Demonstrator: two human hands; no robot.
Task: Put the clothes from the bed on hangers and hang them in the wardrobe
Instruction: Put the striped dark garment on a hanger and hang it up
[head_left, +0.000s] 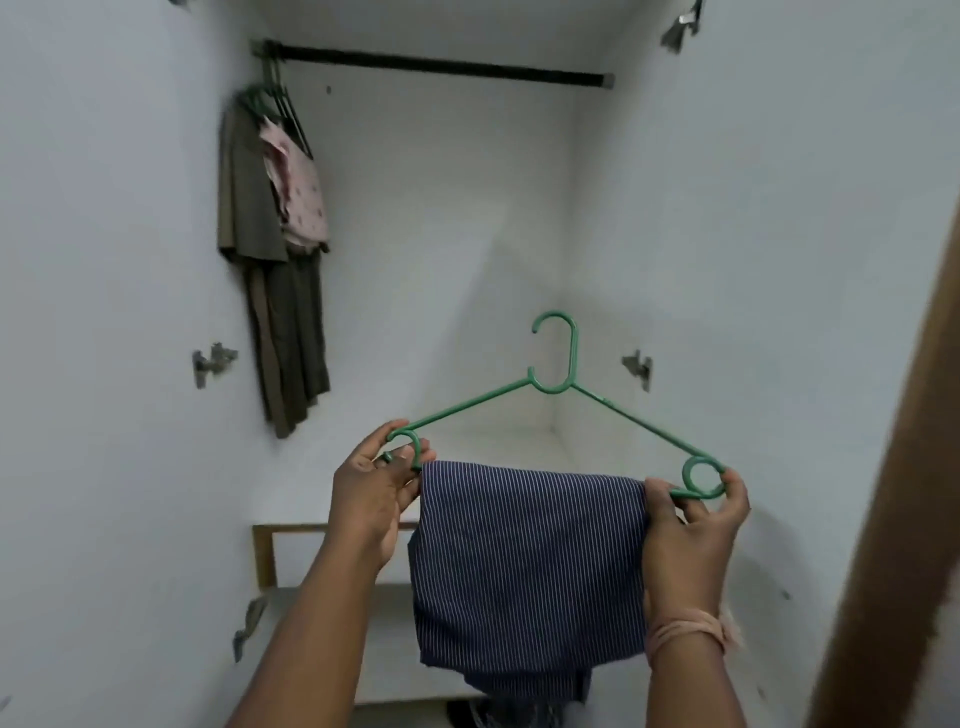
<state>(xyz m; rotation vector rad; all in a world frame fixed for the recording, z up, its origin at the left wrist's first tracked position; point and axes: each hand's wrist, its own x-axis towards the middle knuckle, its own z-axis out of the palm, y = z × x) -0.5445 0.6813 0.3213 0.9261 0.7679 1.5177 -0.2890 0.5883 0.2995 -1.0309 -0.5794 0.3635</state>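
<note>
White wardrobe (441, 234), dark rail (441, 65) | left hand (376, 499), right hand (696, 525) fingers pinch green hanger (556, 384) ends | striped cloth (524, 561) draped

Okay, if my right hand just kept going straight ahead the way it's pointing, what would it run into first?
Probably nothing close: the right hand, gripping the green hanger, points into open wardrobe space. The white back wall looks like the first thing it meets, though depth is hard to judge.
</note>
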